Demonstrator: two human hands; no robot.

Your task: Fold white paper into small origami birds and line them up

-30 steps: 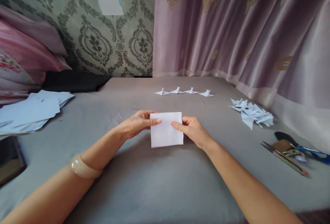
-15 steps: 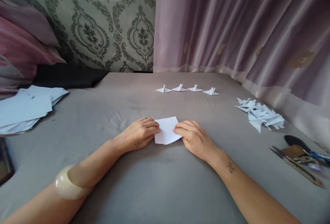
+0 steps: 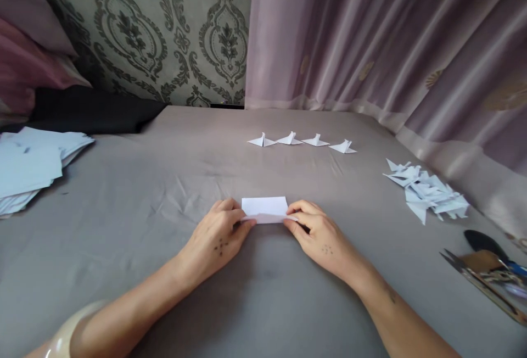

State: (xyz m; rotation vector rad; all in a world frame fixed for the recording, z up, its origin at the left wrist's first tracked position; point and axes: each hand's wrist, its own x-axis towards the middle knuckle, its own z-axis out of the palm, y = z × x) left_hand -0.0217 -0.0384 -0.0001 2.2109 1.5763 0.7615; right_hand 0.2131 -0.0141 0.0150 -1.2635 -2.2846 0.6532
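Observation:
A small sheet of white paper (image 3: 264, 206) lies on the grey cloth, its near edge bent up and over toward the far side. My left hand (image 3: 224, 229) pinches the left end of that bent edge between thumb and fingers. At the other end, my right hand (image 3: 315, 229) pinches the right corner the same way. Beyond the hands stands a row of several folded paper birds (image 3: 291, 139), the nearest things to the sheet.
A stack of white paper (image 3: 28, 166) sits at the left beside black fabric (image 3: 94, 111). On the right is a heap of folded paper pieces (image 3: 432, 190). Nearer me lie a pair of scissors (image 3: 480, 284) and a brown item (image 3: 481, 261). A curtain (image 3: 329, 34) hangs behind.
The sheet was flatter and showed more of its face; its near edge is now turned up. Both hands have shifted to pinch that edge. The view has tilted down slightly.

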